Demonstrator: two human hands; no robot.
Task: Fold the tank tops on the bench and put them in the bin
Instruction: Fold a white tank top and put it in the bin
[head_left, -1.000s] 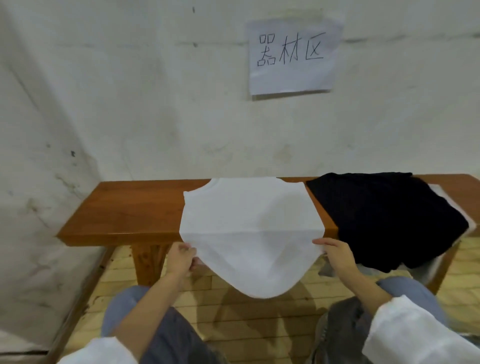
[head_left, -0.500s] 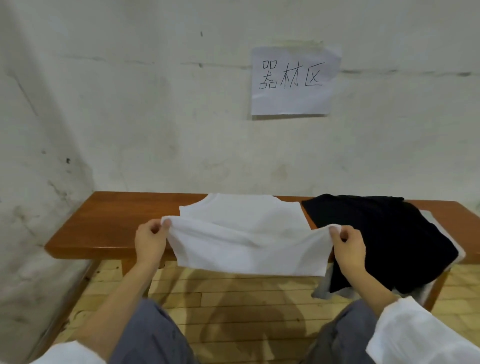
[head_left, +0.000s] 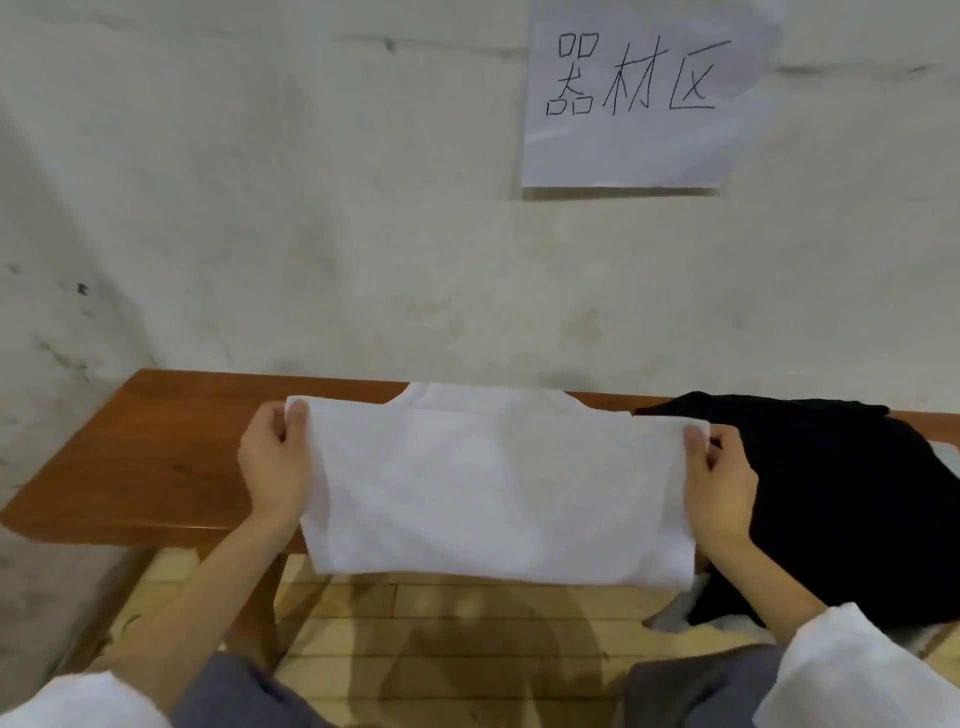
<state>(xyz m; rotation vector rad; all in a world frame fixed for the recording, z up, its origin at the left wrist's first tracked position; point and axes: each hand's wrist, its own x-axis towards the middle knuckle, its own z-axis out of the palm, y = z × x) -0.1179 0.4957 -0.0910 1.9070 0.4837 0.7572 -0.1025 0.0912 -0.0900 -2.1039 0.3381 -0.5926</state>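
The white tank top (head_left: 493, 483) lies doubled over in the middle of the bench (head_left: 156, 457), its near fold hanging just past the front edge and its neckline showing beyond the upper layer. The left hand (head_left: 275, 467) pinches that layer's left corner and the right hand (head_left: 722, 488) its right corner, each grip clamped on the cloth between thumb and fingers. Just beside it on the right sits a heap of black clothing (head_left: 841, 493) (touching the right hand). A handwritten paper sign (head_left: 634, 93) hangs on the wall above.
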